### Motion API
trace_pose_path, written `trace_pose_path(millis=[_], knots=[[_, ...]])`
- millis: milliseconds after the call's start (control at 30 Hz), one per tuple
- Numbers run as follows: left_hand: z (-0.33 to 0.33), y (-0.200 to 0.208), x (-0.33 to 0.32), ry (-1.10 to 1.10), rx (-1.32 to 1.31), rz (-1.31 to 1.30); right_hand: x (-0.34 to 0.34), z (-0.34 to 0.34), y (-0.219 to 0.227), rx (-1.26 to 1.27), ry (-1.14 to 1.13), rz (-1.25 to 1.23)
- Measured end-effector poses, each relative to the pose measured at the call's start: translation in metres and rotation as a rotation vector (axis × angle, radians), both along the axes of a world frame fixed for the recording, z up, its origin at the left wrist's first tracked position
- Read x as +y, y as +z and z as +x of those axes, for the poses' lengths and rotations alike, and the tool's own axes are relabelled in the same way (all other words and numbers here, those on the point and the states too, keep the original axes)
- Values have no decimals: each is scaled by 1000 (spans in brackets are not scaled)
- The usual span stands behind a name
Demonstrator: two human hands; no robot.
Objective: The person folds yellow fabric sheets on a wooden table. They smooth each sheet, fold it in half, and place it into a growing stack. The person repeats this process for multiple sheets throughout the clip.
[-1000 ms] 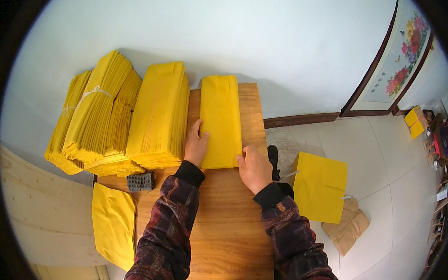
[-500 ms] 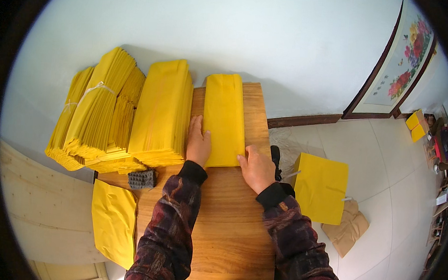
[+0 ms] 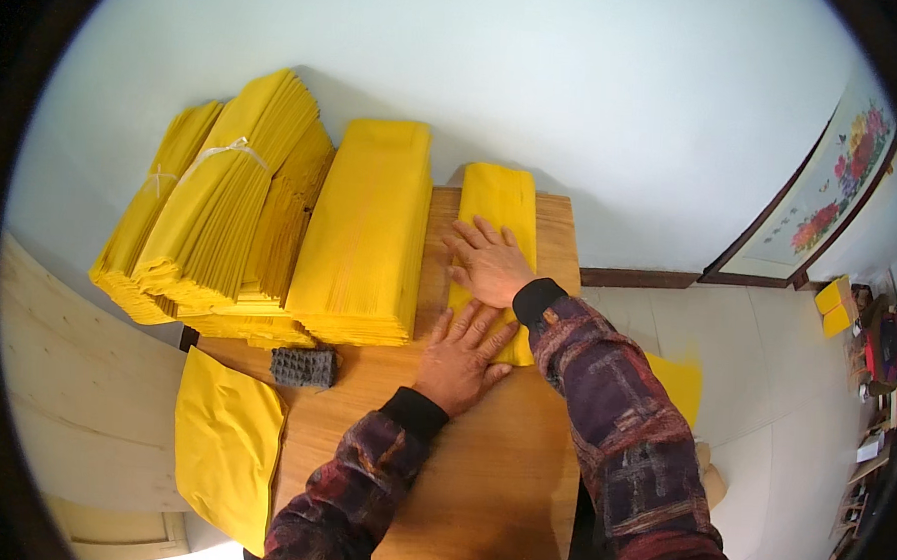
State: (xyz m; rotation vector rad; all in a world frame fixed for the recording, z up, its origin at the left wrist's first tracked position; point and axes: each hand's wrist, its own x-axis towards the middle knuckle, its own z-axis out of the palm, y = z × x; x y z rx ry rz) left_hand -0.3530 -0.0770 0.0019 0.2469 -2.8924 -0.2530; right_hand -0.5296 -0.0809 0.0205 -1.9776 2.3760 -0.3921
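A narrow stack of folded yellow paper [image 3: 499,194] lies lengthwise on the wooden table [image 3: 470,481], near its right edge. My right hand [image 3: 491,265] lies flat across the middle of this stack, fingers spread and pointing left. Just below, my left hand [image 3: 462,359] reaches over the stack's near end with its fingers fanned out; part of its palm is above the bare wood. The two hands almost touch, and neither is wrapped round anything. To the left stands a much thicker pile of folded yellow paper [image 3: 363,231].
Tied yellow paper bundles [image 3: 217,195] with white string are heaped at the far left. Before them sits a dark grey textured cloth or sponge [image 3: 305,367]. A loose yellow sheet [image 3: 226,445] overhangs the table's left edge. Another yellow piece [image 3: 676,388] is beyond my right sleeve.
My hands have moved from the two long sides of the narrow stack onto its top and flattened out. The view has shifted, so the table appears farther right and lower.
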Motion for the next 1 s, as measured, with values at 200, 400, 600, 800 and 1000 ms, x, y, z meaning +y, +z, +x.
trace_pose_path(millis=[200,400,600,800,1000], knots=[[1,-3,0,-2,16,97,-37,-45,-24,79,-86,47],[0,-5,-1,-12,61,137,-62,-79,-22,-4,-205,58],[2,-6,0,-2,60,133,-72,-89,-24,-49,-273,-9],[4,1,-3,53,183,138,-1,-103,-15,-483,-481,-665],[-25,22,-3,256,456,241,44,-59,-34,-833,-538,-732]])
